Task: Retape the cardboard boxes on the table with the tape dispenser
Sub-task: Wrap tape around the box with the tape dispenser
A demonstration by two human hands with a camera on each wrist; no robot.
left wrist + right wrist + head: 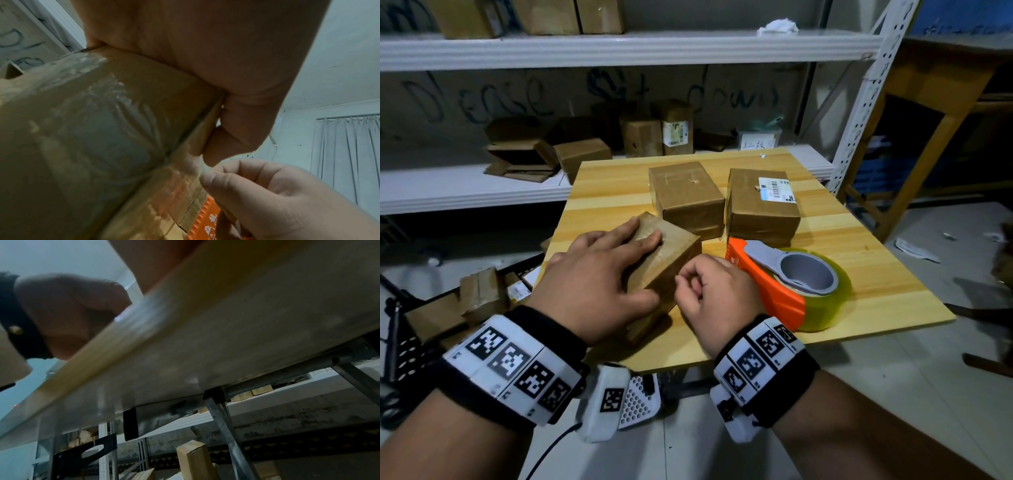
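Note:
A small cardboard box (671, 260) lies tilted at the table's near left, wrapped in wrinkled clear tape (107, 100). My left hand (619, 267) holds it, fingers across the top and thumb (236, 129) against its near side. At the box's right edge my right hand (688, 284) has its fingers curled, and thumb and forefinger pinch a loose tape end (202, 168). The orange and grey tape dispenser (767, 284) lies on the table just right of that hand, untouched, with its yellowish tape roll (825, 301). The right wrist view shows only the table's underside (205, 337).
Two more taped boxes stand at the back of the wooden table (876, 274): a plain one (685, 195) and one with a white label (760, 205). White shelves (465, 192) behind hold several boxes. More boxes (482, 294) sit on the floor to the left.

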